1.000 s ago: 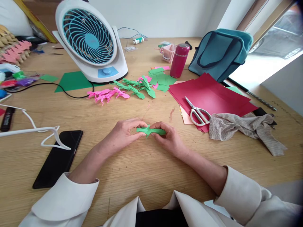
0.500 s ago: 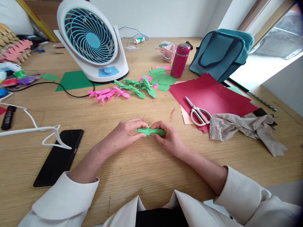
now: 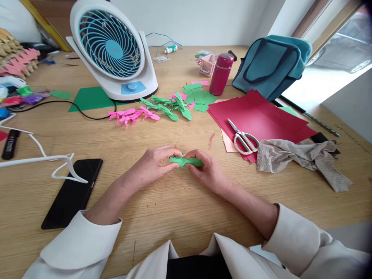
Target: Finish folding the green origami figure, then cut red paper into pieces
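Note:
A small folded green paper piece (image 3: 189, 161) is held level just above the wooden table (image 3: 162, 240), at the middle of the view. My left hand (image 3: 155, 162) pinches its left part between thumb and fingers. On the other side, my right hand (image 3: 210, 170) grips the right part, with thumb and fingertips close to the paper's middle. Thin green points stick out between the two hands. Beyond them lie folded green paper figures (image 3: 170, 106) and folded pink ones (image 3: 132, 115), several of each.
White scissors (image 3: 244, 141) rest on red paper sheets (image 3: 261, 116), beside a crumpled cloth (image 3: 290, 155). A fan (image 3: 113, 50), a red flask (image 3: 221, 75) and a teal bag (image 3: 270, 69) stand behind. At left, a white bracket (image 3: 58, 158) overhangs a black phone (image 3: 72, 193).

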{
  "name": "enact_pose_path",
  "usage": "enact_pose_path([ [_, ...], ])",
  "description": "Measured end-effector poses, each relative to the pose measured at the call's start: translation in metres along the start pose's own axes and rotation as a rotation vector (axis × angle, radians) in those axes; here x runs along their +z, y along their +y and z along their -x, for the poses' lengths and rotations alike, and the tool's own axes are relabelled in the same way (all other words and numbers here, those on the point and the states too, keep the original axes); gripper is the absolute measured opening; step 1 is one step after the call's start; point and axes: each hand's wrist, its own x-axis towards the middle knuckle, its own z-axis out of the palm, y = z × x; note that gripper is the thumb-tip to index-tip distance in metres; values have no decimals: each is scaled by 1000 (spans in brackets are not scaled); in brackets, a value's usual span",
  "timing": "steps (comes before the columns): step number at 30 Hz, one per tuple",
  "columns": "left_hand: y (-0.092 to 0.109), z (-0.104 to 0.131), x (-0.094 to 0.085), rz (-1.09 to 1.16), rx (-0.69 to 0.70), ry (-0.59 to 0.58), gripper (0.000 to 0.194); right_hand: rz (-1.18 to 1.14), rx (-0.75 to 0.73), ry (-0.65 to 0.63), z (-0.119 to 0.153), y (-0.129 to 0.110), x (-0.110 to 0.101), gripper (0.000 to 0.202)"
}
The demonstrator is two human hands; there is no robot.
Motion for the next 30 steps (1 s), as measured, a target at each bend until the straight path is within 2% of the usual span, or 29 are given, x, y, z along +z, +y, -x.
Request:
enact_pose_path([
  [30, 7, 1, -2, 20, -24, -22, 16, 59, -36, 37, 2, -10, -2, 12],
])
